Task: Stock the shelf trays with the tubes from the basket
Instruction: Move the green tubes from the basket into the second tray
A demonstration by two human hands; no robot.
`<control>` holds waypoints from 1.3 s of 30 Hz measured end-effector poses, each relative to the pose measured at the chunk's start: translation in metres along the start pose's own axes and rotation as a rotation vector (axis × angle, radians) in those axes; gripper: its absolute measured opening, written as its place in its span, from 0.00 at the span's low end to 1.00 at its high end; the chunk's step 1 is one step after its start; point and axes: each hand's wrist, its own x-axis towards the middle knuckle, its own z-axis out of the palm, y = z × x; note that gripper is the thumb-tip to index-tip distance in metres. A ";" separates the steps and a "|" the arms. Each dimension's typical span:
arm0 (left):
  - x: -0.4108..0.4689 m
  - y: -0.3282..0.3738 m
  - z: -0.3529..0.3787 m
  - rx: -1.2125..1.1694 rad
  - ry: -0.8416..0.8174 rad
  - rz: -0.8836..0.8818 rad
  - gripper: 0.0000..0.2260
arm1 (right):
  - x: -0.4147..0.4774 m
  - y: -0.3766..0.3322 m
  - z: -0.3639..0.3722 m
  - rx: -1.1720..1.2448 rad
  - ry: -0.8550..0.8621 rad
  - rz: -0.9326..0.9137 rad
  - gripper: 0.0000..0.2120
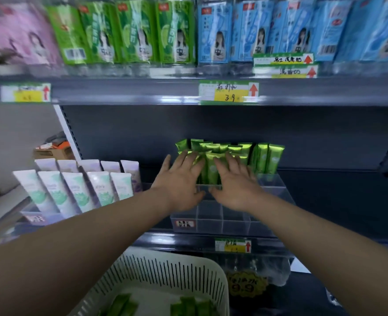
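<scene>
Fingers [185,158] of our left hand [179,182] are spreading wide and nearly straight across the fronts of the shiny green foil tubes [273,158], and those of our right hand [237,187] are fanning out the same way just beside them, so neither hand is gripping anything; both are lying flat against the row. Our thumbs are pointing toward each other low down, almost meeting over a front wall of the clear plastic compartment tray [223,221] in which the tubes are standing upright, packed in the rear compartments, while the compartments nearer to us are showing their clear dividers and a small handwritten label on the front wall. The tray is sitting on a dark grey metal shelf [325,201]. To the left on the same shelf, white squeeze tubes with mint-green print [79,190] are leaning back in a row, with pale lavender tubes [110,166] standing behind them. Below our forearms, a white slotted plastic basket [165,267] is sitting near the bottom edge, and more green tubes [188,304] are lying inside it, blurred. Above, green cartons [131,33] and blue cartons [284,30] are lining the upper shelf [120,92] beside a pink pack [17,35], and a green-and-yellow price tag with a red arrow [229,92] is hanging on the shelf edge. A brown cardboard box [53,152] is sitting off to the far left, beyond the shelf's end.
</scene>
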 end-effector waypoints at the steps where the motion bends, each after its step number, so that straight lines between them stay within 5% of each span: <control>1: -0.009 -0.002 0.000 0.000 0.002 -0.013 0.35 | -0.005 -0.006 0.003 0.003 -0.001 -0.010 0.38; 30: -0.195 -0.050 0.124 -0.166 -0.147 -0.203 0.38 | -0.094 -0.103 0.165 0.107 -0.318 -0.207 0.41; 39: -0.194 -0.059 0.172 -0.283 -0.371 -0.214 0.37 | -0.091 -0.096 0.217 0.158 -0.522 -0.171 0.40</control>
